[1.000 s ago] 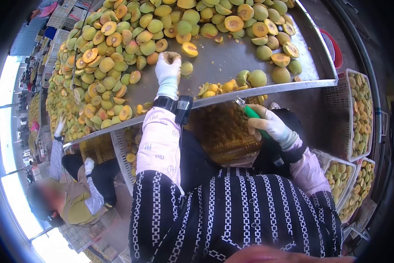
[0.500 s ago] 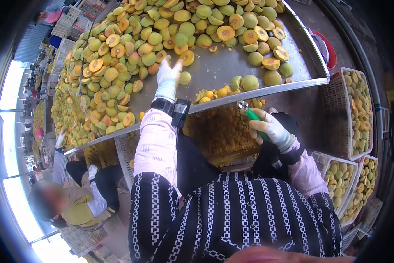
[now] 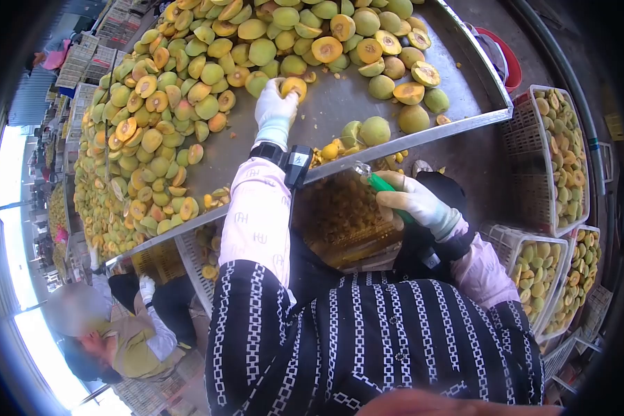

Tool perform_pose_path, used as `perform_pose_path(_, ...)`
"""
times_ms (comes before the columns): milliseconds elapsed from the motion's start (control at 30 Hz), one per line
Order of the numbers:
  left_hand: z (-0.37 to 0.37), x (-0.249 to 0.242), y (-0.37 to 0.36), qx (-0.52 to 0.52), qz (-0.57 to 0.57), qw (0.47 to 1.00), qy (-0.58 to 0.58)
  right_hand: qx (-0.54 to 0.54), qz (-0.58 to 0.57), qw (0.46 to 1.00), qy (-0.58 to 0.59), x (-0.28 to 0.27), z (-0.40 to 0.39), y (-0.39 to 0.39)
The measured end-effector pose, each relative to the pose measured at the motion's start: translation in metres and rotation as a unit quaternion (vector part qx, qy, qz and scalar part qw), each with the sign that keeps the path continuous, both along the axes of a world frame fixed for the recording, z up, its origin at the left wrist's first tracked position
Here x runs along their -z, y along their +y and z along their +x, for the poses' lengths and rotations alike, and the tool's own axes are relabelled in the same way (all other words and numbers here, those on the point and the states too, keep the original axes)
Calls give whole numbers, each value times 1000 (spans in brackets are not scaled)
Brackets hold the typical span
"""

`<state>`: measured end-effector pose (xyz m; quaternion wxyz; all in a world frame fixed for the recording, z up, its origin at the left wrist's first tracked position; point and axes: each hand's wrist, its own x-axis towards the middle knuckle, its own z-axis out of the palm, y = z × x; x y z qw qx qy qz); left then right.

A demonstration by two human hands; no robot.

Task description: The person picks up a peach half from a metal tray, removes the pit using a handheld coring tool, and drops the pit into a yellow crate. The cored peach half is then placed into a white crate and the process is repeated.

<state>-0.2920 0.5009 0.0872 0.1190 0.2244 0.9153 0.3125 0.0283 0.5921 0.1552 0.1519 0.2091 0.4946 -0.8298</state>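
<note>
A halved, round, orange-fleshed fruit [image 3: 296, 88] is gripped at its left side by the white-gloved left hand [image 3: 277, 109], fingers and thumb closed against it, over the bare part of a broad grey metal tray [image 3: 346, 107]; whether the tray is touched by the fruit cannot be told. Beyond the hand and to its left, the tray is covered by a large heap of green-and-yellow fruit [image 3: 208, 105], many pieces cut to show orange flesh. Along the raised near edge, a round pale-green fruit [image 3: 375, 130] is seen close to a small pile of bright yellow-orange scraps [image 3: 329, 150].

A green-handled tool with a shiny metal tip [image 3: 382, 186] is held in the white-gloved right hand [image 3: 423, 203], its fingers wrapped around the handle, the tip pointed toward the tray's edge. Below, more scraps are caught in a yellow plastic crate [image 3: 378, 246]. A boxy black device [image 3: 299, 159] is strapped to the left wrist, and a black shirt with white chain-link stripes [image 3: 367, 333] is worn.

At right, fruit is packed into a tall white plastic crate [image 3: 523, 149], with a round red basin [image 3: 513, 69] glimpsed past the tray's corner. At left, a co-worker in an olive vest [image 3: 142, 357] is seated beside the tray.
</note>
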Motion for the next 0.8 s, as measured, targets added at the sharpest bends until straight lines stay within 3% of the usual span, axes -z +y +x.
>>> perform_pose_path(33,1,-3,0,-14,43,995,-91,0,3,1000,1,-2,1,-1)
perform_pose_path(67,7,-5,-2,-13,45,995,-90,16,7,1000,4,-3,2,-2)
perform_pose_path(100,20,-12,-5,-57,205,955,-207,33,9,999,6,-5,4,-3)
perform_pose_path(133,33,-18,-9,-96,358,874,-313,27,21,999,2,0,5,-3)
perform_pose_path(167,46,-25,-15,-132,495,756,-406,27,24,999,6,-1,6,-2)
perform_pose_path(200,58,-30,-26,-126,531,719,-430,30,30,999,20,-4,7,-2)
perform_pose_path(233,68,-34,-40,-130,532,719,-428,31,34,998,32,-5,8,-5)
perform_pose_path(300,89,-42,-70,-51,607,566,-556,33,68,996,47,-4,10,-10)
perform_pose_path(333,101,-48,-82,-28,620,528,-580,32,70,996,44,-3,11,-11)
perform_pose_path(367,116,-51,-93,-35,624,528,-575,31,72,996,43,2,12,-15)
perform_pose_path(433,153,-70,-108,-92,674,459,-572,50,85,993,58,6,9,-25)
perform_pose_path(500,175,-66,-125,-48,683,439,-581,77,81,992,67,-9,12,-39)
perform_pose_path(567,202,-77,-129,-45,680,533,-501,78,89,990,78,-31,12,-57)
perform_pose_path(633,221,-79,-132,-30,687,528,-498,89,60,992,69,-44,11,-75)
perform_pose_path(700,238,-80,-132,10,685,596,-418,86,56,992,77,-53,10,-89)
perform_pose_path(800,256,-86,-132,40,678,601,-421,132,92,984,80,-49,7,-103)
